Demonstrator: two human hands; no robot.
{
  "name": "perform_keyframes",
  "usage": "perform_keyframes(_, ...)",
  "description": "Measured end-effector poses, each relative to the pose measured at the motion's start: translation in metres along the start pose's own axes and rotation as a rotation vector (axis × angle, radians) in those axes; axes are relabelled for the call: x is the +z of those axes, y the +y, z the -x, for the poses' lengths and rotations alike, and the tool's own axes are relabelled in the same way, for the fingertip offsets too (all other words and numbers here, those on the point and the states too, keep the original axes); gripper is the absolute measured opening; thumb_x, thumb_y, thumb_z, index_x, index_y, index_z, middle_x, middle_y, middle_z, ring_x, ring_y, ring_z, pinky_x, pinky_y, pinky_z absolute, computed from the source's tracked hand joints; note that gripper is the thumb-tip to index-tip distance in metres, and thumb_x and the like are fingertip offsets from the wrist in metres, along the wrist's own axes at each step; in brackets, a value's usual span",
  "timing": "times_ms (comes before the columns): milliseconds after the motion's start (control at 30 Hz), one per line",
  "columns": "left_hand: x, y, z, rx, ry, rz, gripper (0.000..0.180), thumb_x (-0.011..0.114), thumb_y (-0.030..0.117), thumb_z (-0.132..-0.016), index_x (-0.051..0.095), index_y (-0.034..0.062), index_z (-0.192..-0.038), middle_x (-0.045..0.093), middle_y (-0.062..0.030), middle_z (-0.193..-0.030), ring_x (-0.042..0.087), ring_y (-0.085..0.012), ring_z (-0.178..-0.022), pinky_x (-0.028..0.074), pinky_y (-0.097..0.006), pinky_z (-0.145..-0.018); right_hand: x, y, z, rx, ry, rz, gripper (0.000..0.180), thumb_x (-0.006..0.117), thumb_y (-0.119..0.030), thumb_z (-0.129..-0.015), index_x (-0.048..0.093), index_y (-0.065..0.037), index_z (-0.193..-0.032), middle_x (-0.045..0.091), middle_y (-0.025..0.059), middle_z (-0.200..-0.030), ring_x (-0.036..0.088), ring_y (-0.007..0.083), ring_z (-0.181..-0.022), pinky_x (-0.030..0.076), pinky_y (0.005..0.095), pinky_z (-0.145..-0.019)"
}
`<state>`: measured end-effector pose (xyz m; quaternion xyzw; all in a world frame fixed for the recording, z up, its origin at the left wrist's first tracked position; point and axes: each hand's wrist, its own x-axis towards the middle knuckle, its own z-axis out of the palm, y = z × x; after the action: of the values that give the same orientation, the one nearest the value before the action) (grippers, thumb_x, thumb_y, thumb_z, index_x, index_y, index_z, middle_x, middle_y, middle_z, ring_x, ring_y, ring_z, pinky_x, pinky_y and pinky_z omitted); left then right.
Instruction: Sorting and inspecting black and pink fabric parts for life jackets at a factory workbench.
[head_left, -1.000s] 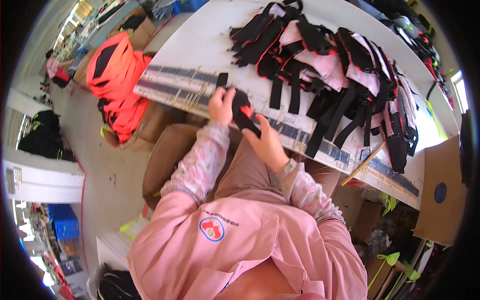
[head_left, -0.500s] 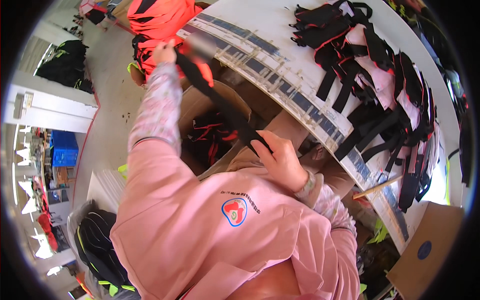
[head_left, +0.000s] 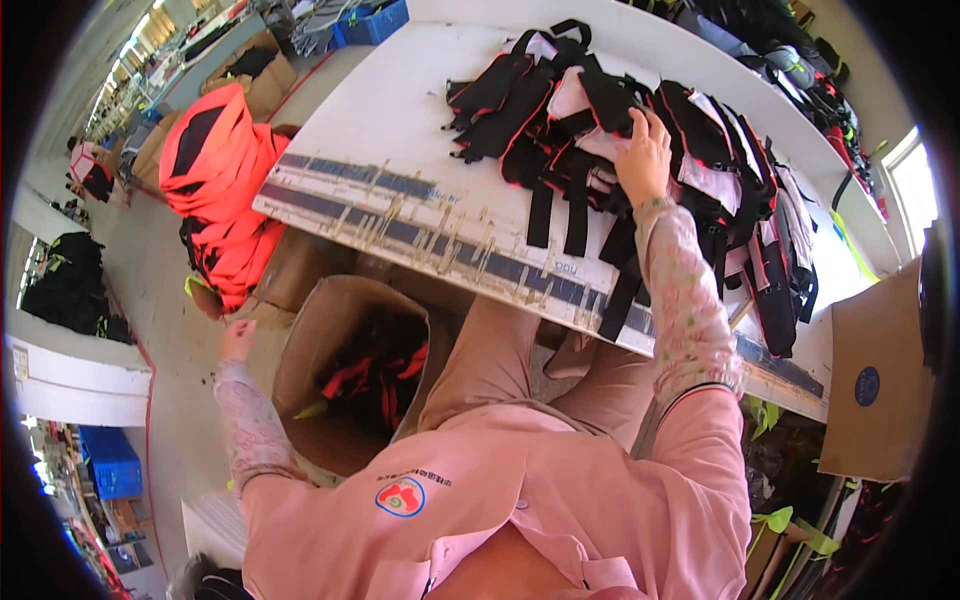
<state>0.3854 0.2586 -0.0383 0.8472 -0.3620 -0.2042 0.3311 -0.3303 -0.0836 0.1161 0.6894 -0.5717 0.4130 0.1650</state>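
The pile of black strap pieces (head_left: 620,130) lies on the far right of the white counter (head_left: 400,110), its straps running near to far. Our right hand (head_left: 645,150) rests on top of it, fingers (head_left: 652,122) spread flat over the fabric, pinching nothing. Our left hand (head_left: 238,340) hangs well apart, low left beside the open cardboard box (head_left: 330,330), fingers loosely curled and holding nothing.

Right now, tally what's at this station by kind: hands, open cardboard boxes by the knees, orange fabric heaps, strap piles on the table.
Person's hands: 2, left hand, right hand
Open brown cardboard box: 1
Orange fabric heap: 1
Black-and-red strap pile on white table: 1
Total: 5
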Motion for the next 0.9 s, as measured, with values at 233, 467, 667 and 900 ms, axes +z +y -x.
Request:
perform_keyframes(233, 0.146, 0.214, 0.047, 0.289, -0.388, 0.286, 0.016, 0.061, 0.014, -0.086, 0.061, 0.0021, -0.097, 0.061, -0.005, -0.086, 0.06, -0.0119, -0.077, 0.051, -0.025, -0.067, 0.012, 0.055, -0.02, -0.027, -0.354, 0.329, 0.026, 0.066, -0.027, -0.075, 0.063, -0.015, -0.099, 0.06, 0.0045, -0.098, 0.057, 0.0251, -0.098, 0.042, 0.0424, -0.082)
perform_keyframes(467, 0.238, 0.342, 0.124, 0.731, -0.24, 0.426, 0.011, 0.062, 0.008, -0.084, 0.062, 0.0024, -0.093, 0.064, -0.0065, -0.089, 0.06, -0.0146, -0.082, 0.047, -0.026, -0.075, -0.062, -0.088, 0.075, -0.404, -0.409, -0.005, 0.02, 0.067, -0.027, -0.072, 0.058, -0.01, -0.077, 0.056, 0.0064, -0.078, 0.057, 0.0232, -0.076, 0.042, 0.038, -0.075)
perform_keyframes(667, 0.308, 0.375, 0.168, 1.24, -0.563, 0.056, 0.016, 0.066, 0.013, -0.076, 0.062, 0.006, -0.09, 0.059, -0.0094, -0.087, 0.056, -0.0284, -0.085, 0.045, -0.037, -0.081, -0.069, -0.101, 0.186, -0.265, -0.538, -0.371, 0.02, 0.067, -0.026, -0.074, 0.061, -0.009, -0.082, 0.055, 0.0076, -0.075, 0.056, 0.0245, -0.077, 0.041, 0.037, -0.073)
perform_keyframes(900, 0.303, 0.358, 0.179, 1.289, -0.626, -0.083, 0.058, 0.076, 0.041, -0.065, 0.058, 0.0076, -0.109, 0.048, -0.0115, -0.11, 0.045, -0.0305, -0.107, 0.039, -0.038, -0.092, -0.063, -0.063, 0.199, 0.076, -0.607, -0.618, 0.03, 0.07, -0.02, -0.073, 0.062, -0.006, -0.098, 0.058, 0.0109, -0.097, 0.053, 0.0323, -0.093, 0.042, 0.0401, -0.084)
